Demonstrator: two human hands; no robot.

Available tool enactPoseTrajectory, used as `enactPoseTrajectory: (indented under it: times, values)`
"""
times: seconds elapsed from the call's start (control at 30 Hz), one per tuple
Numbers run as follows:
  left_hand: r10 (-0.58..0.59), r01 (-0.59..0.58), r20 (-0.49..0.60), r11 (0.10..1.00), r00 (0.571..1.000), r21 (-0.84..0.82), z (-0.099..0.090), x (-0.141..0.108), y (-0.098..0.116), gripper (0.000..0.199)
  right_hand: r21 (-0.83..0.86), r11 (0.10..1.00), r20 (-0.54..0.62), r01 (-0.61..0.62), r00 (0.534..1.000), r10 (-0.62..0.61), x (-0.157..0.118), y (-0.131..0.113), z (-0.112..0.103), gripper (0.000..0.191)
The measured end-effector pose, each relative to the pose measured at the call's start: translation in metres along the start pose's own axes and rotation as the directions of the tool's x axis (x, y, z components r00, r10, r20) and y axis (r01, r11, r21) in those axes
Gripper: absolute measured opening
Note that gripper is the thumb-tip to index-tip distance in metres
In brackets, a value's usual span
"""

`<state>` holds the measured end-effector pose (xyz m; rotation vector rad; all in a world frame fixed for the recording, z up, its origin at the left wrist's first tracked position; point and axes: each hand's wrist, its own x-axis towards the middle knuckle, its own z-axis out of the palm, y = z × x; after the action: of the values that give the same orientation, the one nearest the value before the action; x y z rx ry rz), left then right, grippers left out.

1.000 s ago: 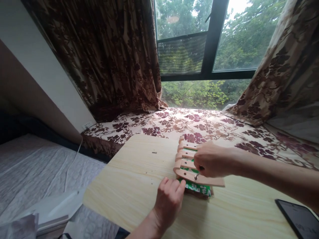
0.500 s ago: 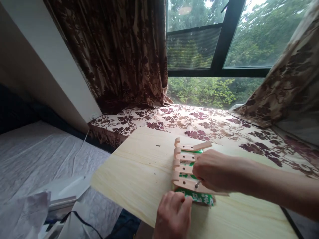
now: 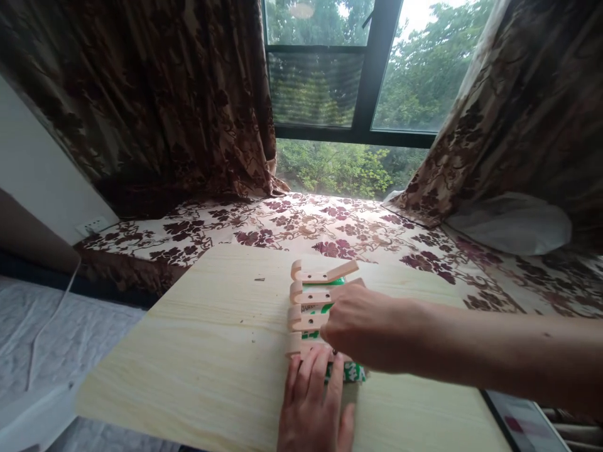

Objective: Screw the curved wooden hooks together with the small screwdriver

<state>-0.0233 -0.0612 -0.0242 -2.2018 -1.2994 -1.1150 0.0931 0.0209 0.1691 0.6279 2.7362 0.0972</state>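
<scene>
1. On the pale table (image 3: 188, 351) by the window (image 3: 362, 119), four curve-ended wooden pieces (image 3: 300, 323) lie in a row, one behind another, over a green-and-white wrapper (image 3: 353, 373). Setting them out like this looks done; whether they are joined together, I can't tell.

2. The three farther pieces show dark dots on their faces, two on the farthest. From where I'm standing I can't say if those are bare holes or seated screws, so I wouldn't count any of the three as finished.

3. The nearest piece seems to be where the work is now. The left hand (image 3: 311, 389) lies over it with fingers stretched out side by side, not wrapped around anything, apparently steadying it.

4. The right hand (image 3: 353, 326) is curled tight above the right part of the row, covering much of it. It seems to be gripping a slim tool (image 3: 335, 352), though only a small dark bit shows beneath the knuckles, and I judge the turning there unfinished.

5. Away to the left of the row, a small screw-like bit (image 3: 259, 279) lies loose on the tabletop, touching nothing else. That suggests to me some fastening may be left over.
</scene>
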Motion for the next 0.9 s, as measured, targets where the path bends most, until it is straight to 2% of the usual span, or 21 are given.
enactPoseTrajectory:
  times: [0.13,0.3,0.57,0.77,0.9]
  values:
    - [0.004,-0.004,0.011,1.0,1.0,-0.007,-0.001,0.002,0.0,0.038,0.014,1.0,0.092,0.007,0.996,-0.008,0.003,0.005,-0.004,0.016]
    - [0.01,-0.01,0.035,1.0,0.999,-0.02,-0.002,0.008,-0.001,0.039,-0.009,0.999,0.183,-0.051,0.982,0.052,0.003,0.011,-0.017,0.01]
    - [-0.012,0.013,0.027,0.998,1.0,-0.054,-0.001,0.006,-0.002,0.04,0.021,1.0,0.128,0.016,0.992,-0.019,0.001,0.016,-0.018,0.017]
    - [0.0,0.002,0.028,0.998,1.0,-0.069,-0.004,0.008,-0.005,0.039,0.06,0.998,0.186,-0.032,0.982,0.02,0.0,0.017,-0.015,0.014]
    - [-0.017,0.019,0.038,0.998,0.999,-0.066,-0.005,0.009,-0.003,0.041,0.054,0.997,0.172,-0.059,0.984,0.049,-0.002,0.015,-0.017,0.011]
